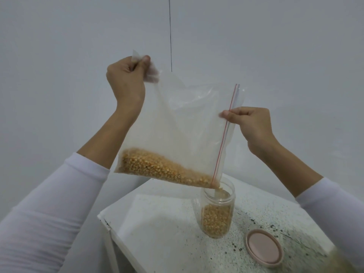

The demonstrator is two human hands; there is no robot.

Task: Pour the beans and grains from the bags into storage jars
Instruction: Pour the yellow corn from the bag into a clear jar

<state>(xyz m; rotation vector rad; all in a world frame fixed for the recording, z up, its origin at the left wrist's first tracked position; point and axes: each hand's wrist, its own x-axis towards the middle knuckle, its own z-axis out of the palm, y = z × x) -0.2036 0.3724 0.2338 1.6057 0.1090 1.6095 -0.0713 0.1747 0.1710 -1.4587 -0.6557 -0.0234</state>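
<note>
1. In the head view we see a clear zip-top bag held up in the air above a clear plastic jar, which we take as our landmark.
2. The left hand is raised high, up and to the left of the jar, its fingers and thumb curled and pinching the bag's bottom corner, which is bunched in the grip.
3. The right hand is above the jar and slightly right of it, thumb and fingers pinching the bag's edge along the red zip strip.
4. The bag hangs tilted, with its lowest corner, at the zip end, dipping into the jar's mouth.
5. Yellow corn kernels lie along the bag's lower edge, sloping down toward that corner.
6. The jar stands upright and open, with more kernels filling about its lower half.
7. The jar rests on a white speckled table.
8. A pink lid lies flat on the table to the lower right of the jar, near it but not touching.
9. Both forearms wear white sleeves, and a pale wall stands behind the jar.
</note>
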